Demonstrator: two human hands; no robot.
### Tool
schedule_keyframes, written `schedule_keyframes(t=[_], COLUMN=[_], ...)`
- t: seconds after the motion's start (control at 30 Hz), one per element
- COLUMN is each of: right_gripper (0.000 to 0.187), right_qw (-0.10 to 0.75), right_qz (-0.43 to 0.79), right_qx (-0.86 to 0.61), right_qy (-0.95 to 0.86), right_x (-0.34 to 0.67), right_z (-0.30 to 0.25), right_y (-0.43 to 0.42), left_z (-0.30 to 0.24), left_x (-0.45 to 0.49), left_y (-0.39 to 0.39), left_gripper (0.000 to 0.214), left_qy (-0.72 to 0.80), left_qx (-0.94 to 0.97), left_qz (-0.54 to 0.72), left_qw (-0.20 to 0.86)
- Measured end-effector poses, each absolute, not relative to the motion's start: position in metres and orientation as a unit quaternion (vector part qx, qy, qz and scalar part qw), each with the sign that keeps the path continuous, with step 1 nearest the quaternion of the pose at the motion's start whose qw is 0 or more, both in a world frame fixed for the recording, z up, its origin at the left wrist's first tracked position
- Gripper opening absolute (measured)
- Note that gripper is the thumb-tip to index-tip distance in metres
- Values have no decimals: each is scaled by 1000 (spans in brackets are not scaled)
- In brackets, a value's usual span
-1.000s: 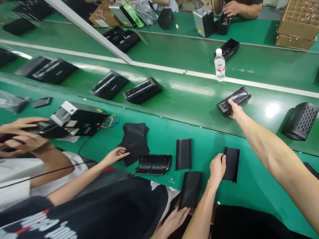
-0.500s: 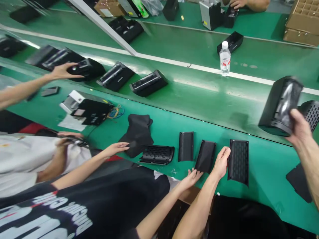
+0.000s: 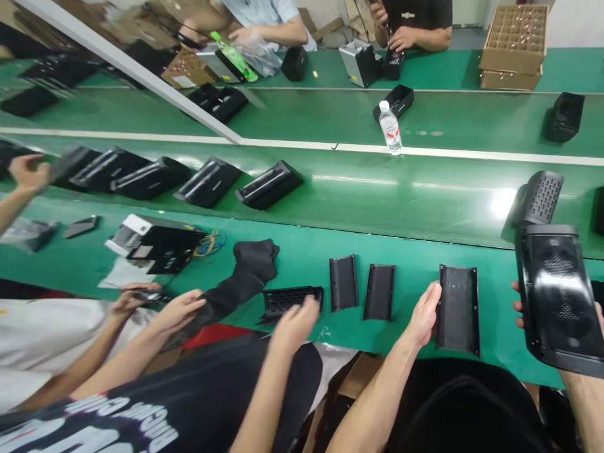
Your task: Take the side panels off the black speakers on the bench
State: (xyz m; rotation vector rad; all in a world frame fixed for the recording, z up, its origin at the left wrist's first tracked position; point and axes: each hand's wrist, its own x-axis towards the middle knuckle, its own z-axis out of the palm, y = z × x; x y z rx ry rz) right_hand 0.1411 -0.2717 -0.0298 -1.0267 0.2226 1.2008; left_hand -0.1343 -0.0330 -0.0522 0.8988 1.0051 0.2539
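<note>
My left hand point(image 3: 426, 313) grips the left edge of a black curved grille panel point(image 3: 458, 311), hollow side up, over the near table edge. At the right, my right hand point(image 3: 519, 307) is wrapped under a black speaker housing point(image 3: 557, 292) with a glossy front; most of the fingers are hidden behind it. Two similar black panels, one at the left point(image 3: 344, 283) and one nearer my hand point(image 3: 379, 292), lie on the green table. Beyond the housing, a perforated black speaker point(image 3: 542, 198) stands on the belt.
At my left a co-worker's hand point(image 3: 295, 324) is over another grille panel point(image 3: 287, 302); the other hand holds black cloth-like sheets point(image 3: 255, 264). Several speaker housings point(image 3: 268, 184) line the green belt. A water bottle point(image 3: 391, 129) stands mid-belt. Cartons point(image 3: 514, 41) are stacked across.
My right hand has brought the speaker housing nearer and turned its glossy front towards me. My left hand still holds the panel. The co-worker's hand left the small panel, and the sheets moved left.
</note>
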Motion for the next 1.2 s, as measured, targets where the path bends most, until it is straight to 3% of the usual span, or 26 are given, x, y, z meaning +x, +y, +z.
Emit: schedule_keyframes(t=[0.13, 0.37, 0.53, 0.67, 1.2], right_gripper=[102, 108, 102, 105, 97], right_qw=[733, 779, 788, 782, 770], right_qz=[521, 461, 444, 461, 460], right_qx=[-424, -417, -411, -402, -417], right_qy=[105, 86, 115, 119, 147], right_x=[123, 118, 110, 110, 110], right_z=[-30, -16, -10, -16, -21], right_y=[-289, -297, -296, -299, -296], left_z=[-68, -74, -65, -59, -60], left_x=[-84, -99, -104, -112, -107], left_y=[-84, -102, -111, -112, -107], left_gripper=[72, 65, 67, 87, 84], left_qy=[411, 395, 336, 299, 331], left_qx=[327, 154, 151, 200, 261], left_qz=[74, -31, -11, -20, -14], left_qw=[847, 905, 930, 933, 907])
